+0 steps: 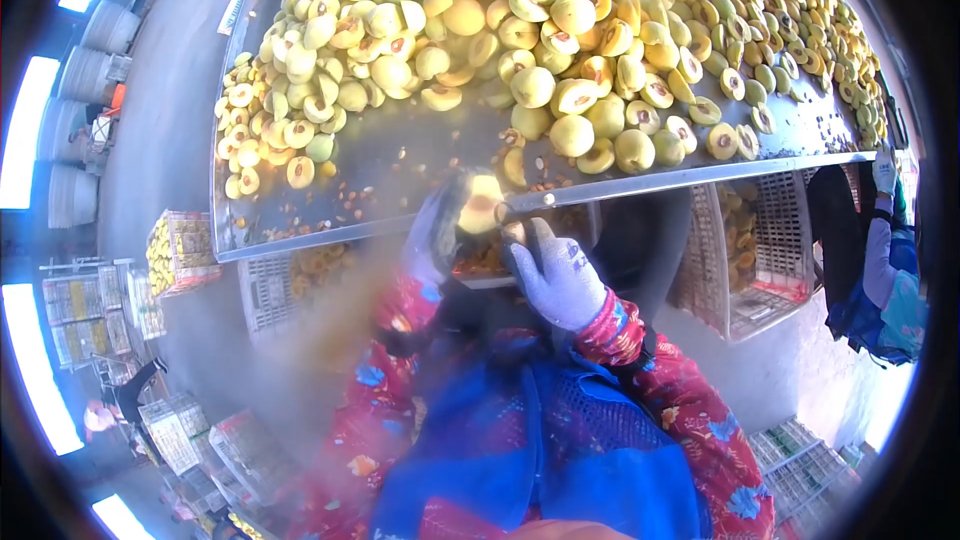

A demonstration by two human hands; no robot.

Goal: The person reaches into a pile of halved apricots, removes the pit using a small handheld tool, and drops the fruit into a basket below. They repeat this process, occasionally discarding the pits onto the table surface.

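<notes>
My left hand (432, 230), in a pale glove with a dark palm, is closed around a yellow peach half (481, 204) just over the table's near edge. The cut face shows a brownish middle. My right hand (562, 278), gloved in the same way, is closed on a small loop-ended pitting tool (506, 214) beside the fruit. Most of the tool's handle is hidden by the fingers. Beyond both hands, a large heap of halved peaches (573, 135) covers much of the metal table (400, 185). Small pits and scraps lie on the bare metal close by.
Below the table edge stand plastic crates (752, 285) with fruit pieces inside. Another crate (185, 252) of fruit is at the left corner. White tubs (75, 130) line the far left. At the right edge a co-worker's gloved hand (884, 172) reaches to the table.
</notes>
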